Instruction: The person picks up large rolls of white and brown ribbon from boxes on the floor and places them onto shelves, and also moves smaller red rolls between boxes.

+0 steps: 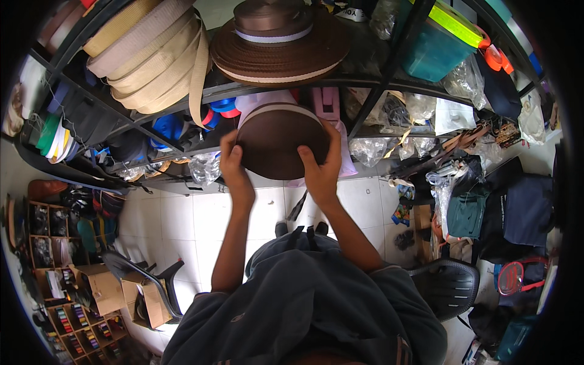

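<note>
Between my two hands I hold a wide, flat roll of dark brown webbing [283, 143] in front of the shelf. My left hand [234, 164] grips its left edge, thumb on the face and fingers behind. On the opposite edge my right hand [322, 161] grips it the same way. A light strip shows along the roll's far rim. Just beyond, on the upper shelf, lies a stack of brown webbing rolls [280, 58] with a smaller roll on top. Beige webbing rolls [152, 61] lean together to its left, one loose end hanging down.
The dark metal shelf rack [389, 61] spans the far side, with a teal box [435, 55] and plastic bags on it. Black chairs stand at my left [164, 286] and right [447, 289]. Cardboard boxes [100, 289] and a thread rack [85, 331] are at lower left; bags [526, 207] hang right.
</note>
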